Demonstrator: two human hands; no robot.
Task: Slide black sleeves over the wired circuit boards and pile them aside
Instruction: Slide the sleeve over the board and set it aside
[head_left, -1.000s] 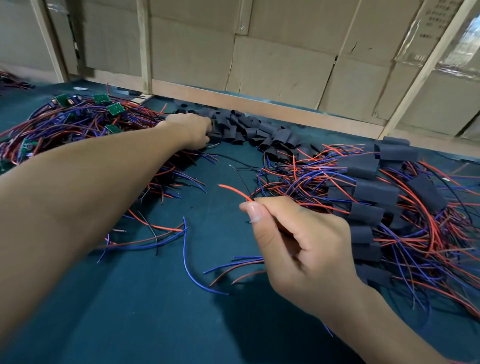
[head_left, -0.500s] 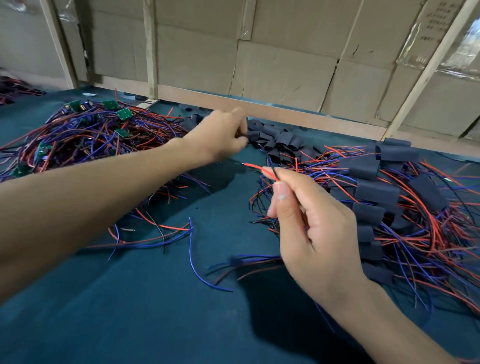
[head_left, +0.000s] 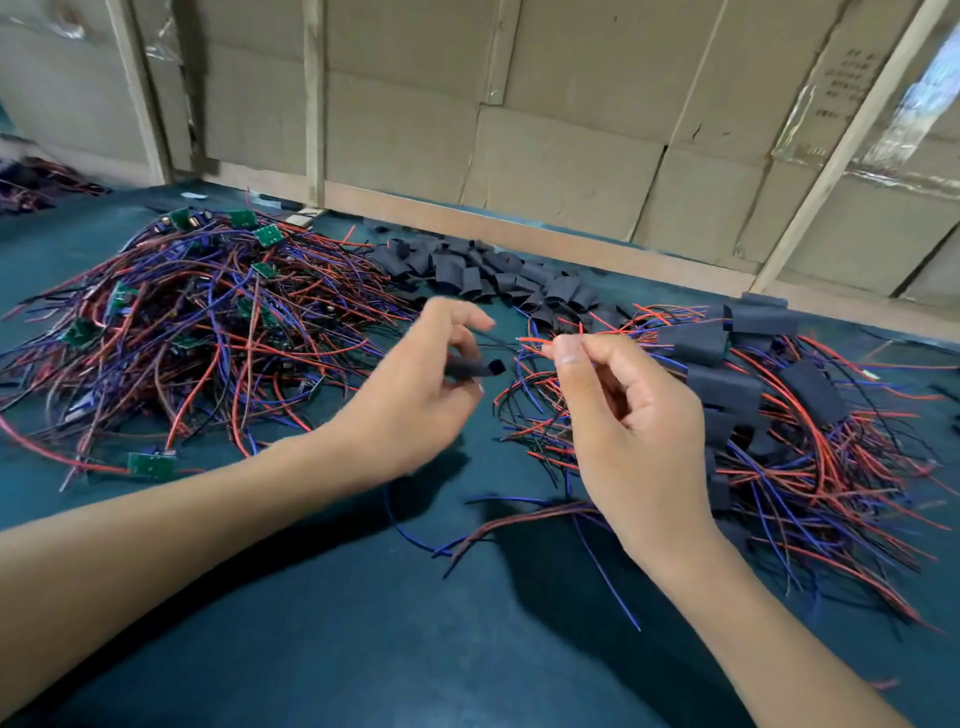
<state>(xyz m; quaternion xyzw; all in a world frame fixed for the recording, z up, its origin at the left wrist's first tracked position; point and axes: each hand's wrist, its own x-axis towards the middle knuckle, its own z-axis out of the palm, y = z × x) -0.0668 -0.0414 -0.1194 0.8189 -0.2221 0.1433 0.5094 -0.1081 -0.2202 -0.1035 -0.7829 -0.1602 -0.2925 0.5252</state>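
Black sleeve (head_left: 475, 368): one short dark tube, pinched in the fingers (head_left: 470, 325) of the left hand (head_left: 415, 395); open end faces right, toward the wire tips; held above the table (head_left: 311, 623), clear of every pile
Left hand: thumb and curled fingers closed round the sleeve; nothing else in it
Right hand (head_left: 631, 431): fingers (head_left: 569, 353) pinched narrow on a bundle of red, blue and black wires (head_left: 535, 340); tips point left, just beside the sleeve mouth but apart from it
Wired circuit board in hand: cannot tell; hidden behind the right palm, only trailing wires (head_left: 519, 514) show below the wrist
Risk, threading: splayed tips may catch the sleeve rim or leave one wire outside; cause, tips not gathered level
Risk, grip: squeezing the soft tube may flatten its mouth; cause, pinch too near the open end
Risk, tangling: trailing wires lie touching the finished pile and may drag neighbours along when lifted
Bare boards (head_left: 171, 322): heap of green boards with wires, left of the hands
Spare sleeves (head_left: 483, 273): loose heap at the far side, between the two wire heaps
Sleeved pile (head_left: 769, 384): finished pieces, right of the hands
Backing: cardboard panels (head_left: 561, 171) with wooden battens
Writing: faint printed characters on the upper right cardboard (head_left: 841, 83); too small and blurred to read; no brand seen
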